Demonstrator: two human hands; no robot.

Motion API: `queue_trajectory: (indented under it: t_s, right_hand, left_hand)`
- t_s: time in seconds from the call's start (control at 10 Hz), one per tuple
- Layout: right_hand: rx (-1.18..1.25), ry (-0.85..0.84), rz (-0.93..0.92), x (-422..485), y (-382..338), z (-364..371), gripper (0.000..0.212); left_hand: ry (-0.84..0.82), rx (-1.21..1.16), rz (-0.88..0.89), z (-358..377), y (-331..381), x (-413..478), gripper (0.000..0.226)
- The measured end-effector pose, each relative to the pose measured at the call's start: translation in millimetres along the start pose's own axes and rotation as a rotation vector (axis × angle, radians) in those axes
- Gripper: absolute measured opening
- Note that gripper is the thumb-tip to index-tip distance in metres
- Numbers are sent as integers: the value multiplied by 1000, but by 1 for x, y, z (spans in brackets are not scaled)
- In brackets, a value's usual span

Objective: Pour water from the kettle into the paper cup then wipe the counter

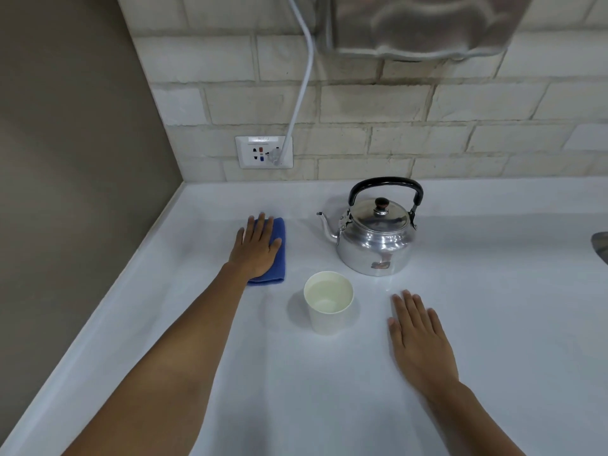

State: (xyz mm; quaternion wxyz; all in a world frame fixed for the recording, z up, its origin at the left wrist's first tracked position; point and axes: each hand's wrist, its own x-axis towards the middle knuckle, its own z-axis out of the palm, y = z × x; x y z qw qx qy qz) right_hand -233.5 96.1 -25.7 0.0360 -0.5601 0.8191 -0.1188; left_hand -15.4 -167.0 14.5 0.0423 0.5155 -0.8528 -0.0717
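Left hand: the left hand (256, 246) lies palm down on a folded blue microfibre cloth (274, 255), fingers stretched out flat and close together, pressing on it and not curled around it.
Blue cloth: it lies flat on the white counter (493, 324), left of the kettle and far-left of the cup; its right edge and near corner show past the hand.
Right hand: the right hand (419, 340) rests palm down on the bare counter, fingers straight and slightly spread, holding nothing; it is to the right of the cup and nearer than the kettle.
Kettle: a shiny round metal kettle (378, 238) with a black arched handle stands upright toward the far side of the counter, lid on with a dark knob, thin spout pointing left toward the cloth.
Paper cup: a white paper cup (328, 302) stands upright just near-left of the kettle, apart from it, between the two hands; clear water shows in its bottom.
Wall: pale brick tiles run behind the counter, with a white socket plate (263, 153) at far left and a white cable (302, 87) plugged into it and running upward.
Above: a blurred steel appliance (427, 24) hangs at the top.
Far right: a dark edge of something (600, 245) is cut off; I cannot tell what it is.
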Motion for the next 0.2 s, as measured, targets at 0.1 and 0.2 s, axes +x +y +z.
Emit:
queue_trajectory:
  t_s: [0.1, 0.2]
  right_hand:
    - [-3, -5, -7, 0, 0, -2, 51]
    - [18, -10, -2, 2, -1, -8, 52]
  left_hand:
    - [38, 10, -9, -20, -2, -2, 61]
    - [107, -6, -6, -47, 2, -5, 61]
